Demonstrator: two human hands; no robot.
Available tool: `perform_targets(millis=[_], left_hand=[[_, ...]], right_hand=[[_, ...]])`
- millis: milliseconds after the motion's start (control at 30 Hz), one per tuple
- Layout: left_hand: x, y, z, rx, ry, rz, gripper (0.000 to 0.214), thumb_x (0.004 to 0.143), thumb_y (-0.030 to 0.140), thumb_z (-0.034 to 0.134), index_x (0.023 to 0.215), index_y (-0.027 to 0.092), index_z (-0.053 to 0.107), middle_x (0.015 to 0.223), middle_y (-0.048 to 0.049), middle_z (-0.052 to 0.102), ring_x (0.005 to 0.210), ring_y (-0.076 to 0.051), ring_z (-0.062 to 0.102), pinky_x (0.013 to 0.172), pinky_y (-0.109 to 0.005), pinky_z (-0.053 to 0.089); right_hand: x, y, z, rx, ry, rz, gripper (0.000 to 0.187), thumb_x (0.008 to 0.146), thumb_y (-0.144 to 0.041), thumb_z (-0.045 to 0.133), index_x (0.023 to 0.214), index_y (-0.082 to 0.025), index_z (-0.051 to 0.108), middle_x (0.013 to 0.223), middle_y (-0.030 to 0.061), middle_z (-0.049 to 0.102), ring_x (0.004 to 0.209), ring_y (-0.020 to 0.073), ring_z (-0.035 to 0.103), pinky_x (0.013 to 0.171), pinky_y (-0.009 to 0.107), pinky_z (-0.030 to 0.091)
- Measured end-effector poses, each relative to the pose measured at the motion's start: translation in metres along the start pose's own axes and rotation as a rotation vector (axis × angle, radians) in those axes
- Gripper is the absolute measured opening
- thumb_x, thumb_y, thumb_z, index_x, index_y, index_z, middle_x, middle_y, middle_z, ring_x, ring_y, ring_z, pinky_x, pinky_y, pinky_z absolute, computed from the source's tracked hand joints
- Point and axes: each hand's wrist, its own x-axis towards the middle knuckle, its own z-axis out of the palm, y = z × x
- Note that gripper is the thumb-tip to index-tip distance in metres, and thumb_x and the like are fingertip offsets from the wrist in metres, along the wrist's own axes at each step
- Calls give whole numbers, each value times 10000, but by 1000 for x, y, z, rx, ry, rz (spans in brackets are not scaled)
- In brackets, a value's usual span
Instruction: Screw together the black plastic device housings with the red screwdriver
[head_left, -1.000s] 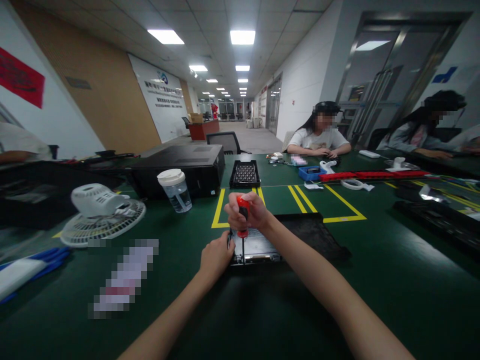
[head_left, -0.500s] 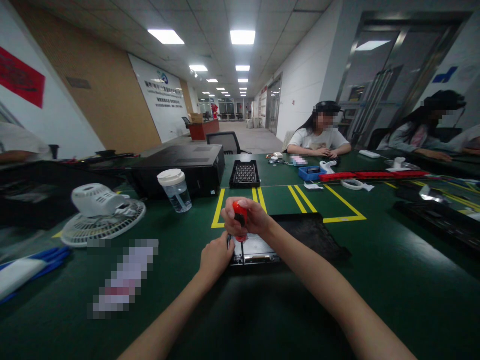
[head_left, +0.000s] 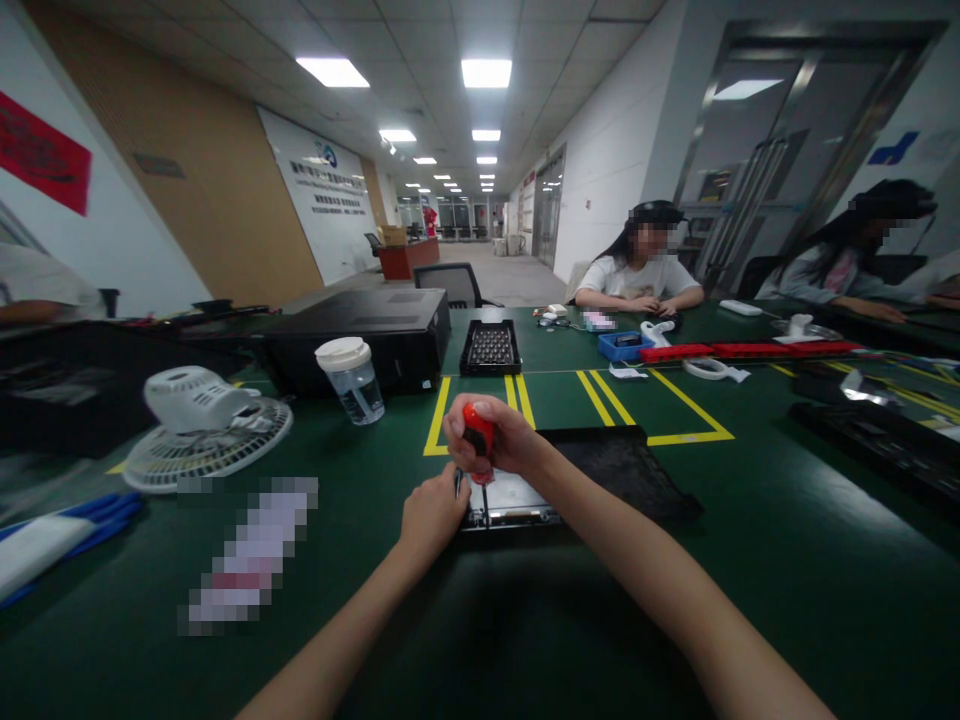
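Note:
My right hand [head_left: 499, 435] is wrapped around the red-and-black handle of a screwdriver [head_left: 480, 428], held upright over the near left part of a black panel [head_left: 622, 470]. A silvery metal plate [head_left: 517, 492] lies on that panel, partly covered by my right hand and forearm. My left hand [head_left: 435, 512] grips the panel's left edge, close below the screwdriver. The screwdriver's tip and what it touches are hidden.
Beyond the panel stand a black tray of screws [head_left: 490, 348], a lidded cup [head_left: 351, 380] and a black computer case [head_left: 360, 335]. A white fan [head_left: 202, 425] and blue-white gloves [head_left: 60, 540] are on the left. Co-workers sit at the far right, near a blue box [head_left: 624, 346].
The screwdriver handle in my right hand has tilted and turned slightly to the left. My left hand stays in place on the panel's edge.

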Motion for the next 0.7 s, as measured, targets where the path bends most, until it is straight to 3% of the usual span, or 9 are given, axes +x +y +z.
perform_targets(millis=[267, 700], left_hand=[[-1, 1, -2, -23, -3, -12, 339, 875, 370, 320, 1117, 207, 491, 901, -96, 661, 822, -238, 632, 703, -314, 444], [-1, 1, -1, -33, -1, -21, 349, 872, 366, 322, 1147, 217, 475, 924, -96, 660, 837, -236, 632, 711, -309, 439]], right_hand=[[-1, 0, 3, -39, 108, -29, 246, 774, -402, 456, 755, -158, 487, 546, -52, 483, 355, 49, 399, 322, 159, 289], [-4, 1, 8, -127, 289, -95, 224, 803, -387, 433, 790, -170, 486, 551, -53, 486, 337, 52, 399, 288, 153, 276]])
